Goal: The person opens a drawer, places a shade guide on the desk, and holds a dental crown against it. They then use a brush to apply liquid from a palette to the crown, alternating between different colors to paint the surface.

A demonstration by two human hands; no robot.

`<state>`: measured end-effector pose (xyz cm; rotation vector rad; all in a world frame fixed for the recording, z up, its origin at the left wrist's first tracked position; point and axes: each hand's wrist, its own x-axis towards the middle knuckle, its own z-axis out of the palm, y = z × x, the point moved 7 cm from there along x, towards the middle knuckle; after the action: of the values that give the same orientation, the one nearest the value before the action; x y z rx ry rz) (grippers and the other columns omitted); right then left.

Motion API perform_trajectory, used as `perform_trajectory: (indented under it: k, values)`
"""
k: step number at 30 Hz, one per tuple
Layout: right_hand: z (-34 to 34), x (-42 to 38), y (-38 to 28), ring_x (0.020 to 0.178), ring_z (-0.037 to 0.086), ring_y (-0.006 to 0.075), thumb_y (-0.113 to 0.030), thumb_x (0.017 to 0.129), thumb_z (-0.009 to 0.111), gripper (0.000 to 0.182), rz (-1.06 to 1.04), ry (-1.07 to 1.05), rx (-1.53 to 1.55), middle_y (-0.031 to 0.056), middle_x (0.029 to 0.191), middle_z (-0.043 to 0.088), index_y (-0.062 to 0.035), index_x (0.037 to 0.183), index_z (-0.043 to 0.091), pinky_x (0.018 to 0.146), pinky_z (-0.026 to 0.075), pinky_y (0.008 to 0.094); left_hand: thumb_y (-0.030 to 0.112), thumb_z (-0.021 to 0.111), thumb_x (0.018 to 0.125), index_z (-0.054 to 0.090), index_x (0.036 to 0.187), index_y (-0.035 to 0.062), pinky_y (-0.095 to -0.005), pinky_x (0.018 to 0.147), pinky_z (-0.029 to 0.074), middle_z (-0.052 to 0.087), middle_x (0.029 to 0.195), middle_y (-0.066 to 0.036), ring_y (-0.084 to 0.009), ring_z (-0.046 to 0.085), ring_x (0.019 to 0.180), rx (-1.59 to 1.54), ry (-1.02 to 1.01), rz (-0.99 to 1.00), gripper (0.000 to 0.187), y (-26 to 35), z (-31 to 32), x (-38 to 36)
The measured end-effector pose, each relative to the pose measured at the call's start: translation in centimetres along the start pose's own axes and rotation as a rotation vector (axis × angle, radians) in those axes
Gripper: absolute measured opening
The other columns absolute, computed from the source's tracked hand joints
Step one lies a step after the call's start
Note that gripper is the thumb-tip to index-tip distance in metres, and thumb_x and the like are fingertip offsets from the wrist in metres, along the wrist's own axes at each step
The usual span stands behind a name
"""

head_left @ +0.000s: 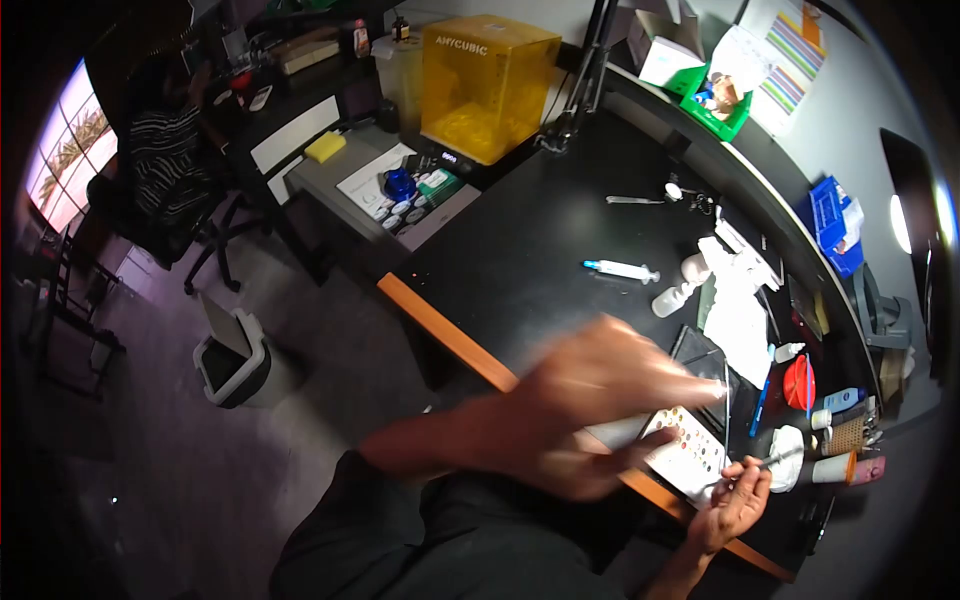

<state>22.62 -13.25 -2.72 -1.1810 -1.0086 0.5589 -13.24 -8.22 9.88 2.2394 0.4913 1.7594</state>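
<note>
My left hand (600,400), smeared by motion, reaches across the table's front edge above a white tray (660,462). Its thumb and forefinger are apart, and I make out nothing between them. Rows of several small brownish round pieces (692,440) lie on the tray. At the tray's near right end, my right hand (735,508) is closed on a thin dark pen-like tool (782,457), which points right. Its exact kind cannot be made out. A crumpled white tissue (787,458) is close to the tool's end.
On the black table (520,240) lie a syringe (622,270), a small white bottle (668,302), white papers (735,335), a blue pen (760,405) and a red bowl (799,383). An amber box (485,90) stands behind. Another person (165,140) sits at far left; a bin (235,365) stands below.
</note>
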Motion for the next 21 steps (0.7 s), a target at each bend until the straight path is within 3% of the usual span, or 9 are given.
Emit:
perform_trajectory:
  k: [2, 4, 5, 7, 9, 11, 13, 15, 21]
  values:
    - [-2.3, -0.4, 0.0, 0.059, 0.037, -0.0006, -0.02, 0.114, 0.051, 0.018, -0.066, 0.116, -0.142, 0.0003, 0.084, 0.063, -0.0039, 0.114, 0.06, 0.052, 0.026, 0.0158, 0.021, 0.068, 0.098, 0.072, 0.109, -0.0019, -0.0349, 0.077, 0.056, 0.078, 0.097, -0.014, -0.0204, 0.072, 0.084, -0.167, 0.371, -0.228, 0.026, -3.1, -7.9, -5.4]
    - [-4.5, -0.6, 0.5, 0.062, 0.039, 0.0007, -0.02, 0.114, 0.052, 0.02, -0.095, 0.178, -0.209, 0.0012, 0.09, 0.064, -0.0025, 0.117, 0.061, 0.052, 0.027, 0.0162, 0.02, 0.06, 0.103, 0.069, 0.098, -0.0062, -0.0316, 0.073, 0.051, 0.07, 0.083, -0.01, -0.0167, 0.064, 0.074, -0.057, 0.767, -0.3, 0.028, -6.1, -15.4, -11.0]
    - [-5.2, -1.0, 0.9, 0.062, 0.039, 0.0008, -0.02, 0.114, 0.053, 0.02, -0.11, 0.199, -0.218, 0.0016, 0.09, 0.065, -0.0022, 0.117, 0.061, 0.053, 0.028, 0.016, 0.019, 0.067, 0.099, 0.07, 0.099, -0.0046, -0.0289, 0.07, 0.048, 0.065, 0.078, -0.007, -0.0139, 0.058, 0.069, -0.037, 0.955, -0.409, 0.024, -9.2, -18.4, -15.3]
    - [-6.5, -1.2, 2.0, 0.061, 0.04, 0.0011, -0.019, 0.113, 0.053, 0.02, -0.156, 0.233, -0.222, 0.0023, 0.091, 0.065, -0.0018, 0.118, 0.061, 0.053, 0.029, 0.0156, 0.026, 0.075, 0.096, 0.072, 0.104, -0.0018, -0.0268, 0.069, 0.045, 0.064, 0.078, -0.007, -0.012, 0.056, 0.069, 0.115, 1.052, -0.752, 0.029, -16.6, -21.6, -24.0]
    - [-9.0, -0.5, 3.5, 0.06, 0.042, 0.001, -0.019, 0.113, 0.055, 0.019, -0.187, 0.287, -0.173, 0.0026, 0.091, 0.065, -0.0013, 0.115, 0.061, 0.05, 0.031, 0.0157, 0.035, 0.084, 0.088, 0.072, 0.109, -0.0001, -0.0302, 0.075, 0.05, 0.066, 0.084, -0.009, -0.016, 0.062, 0.079, 0.171, 0.915, -1.232, 0.043, -23.2, -21.6, -31.8]
    - [-9.3, -0.2, 3.4, 0.058, 0.041, 0.001, -0.02, 0.113, 0.055, 0.02, -0.252, 0.28, -0.197, 0.0026, 0.09, 0.066, -0.0013, 0.113, 0.062, 0.048, 0.031, 0.0157, 0.044, 0.092, 0.079, 0.067, 0.116, -0.0016, -0.0354, 0.085, 0.053, 0.069, 0.098, -0.013, -0.0218, 0.065, 0.093, 0.302, 0.794, -1.415, 0.064, -30.3, -19.3, -38.9]
    - [-9.3, -0.3, 3.1, 0.059, 0.043, 0.0023, -0.02, 0.113, 0.056, 0.022, -0.227, 0.319, -0.281, 0.0047, 0.092, 0.067, 0.0008, 0.113, 0.062, 0.052, 0.035, 0.0154, 0.052, 0.096, 0.07, 0.058, 0.123, -0.0038, -0.0402, 0.093, 0.053, 0.067, 0.115, -0.019, -0.0281, 0.064, 0.105, 0.233, 0.77, -1.429, 0.086, -33.5, -16.4, -41.1]
    - [-4.0, -2.1, -1.1, 0.055, 0.056, 0.0134, -0.023, 0.106, 0.064, 0.03, -0.313, 0.415, -0.491, 0.0129, 0.076, 0.069, 0.0042, 0.093, 0.059, 0.045, 0.043, 0.0249, 0.055, 0.097, 0.067, 0.054, 0.124, -0.0049, -0.0408, 0.093, 0.053, 0.065, 0.117, -0.021, -0.0292, 0.064, 0.106, 0.233, 0.755, -1.366, 0.093, -37.0, -14.9, -44.0]
    - [-3.0, -2.5, -1.8, 0.054, 0.054, 0.0127, -0.019, 0.106, 0.064, 0.031, -0.39, 0.469, -0.546, 0.0126, 0.073, 0.068, 0.0051, 0.087, 0.06, 0.046, 0.043, 0.025, 0.055, 0.099, 0.063, 0.049, 0.124, -0.0048, -0.0448, 0.097, 0.051, 0.058, 0.12, -0.022, -0.0341, 0.06, 0.112, 0.397, 0.788, -1.363, 0.099, -36.1, -14.4, -42.6]
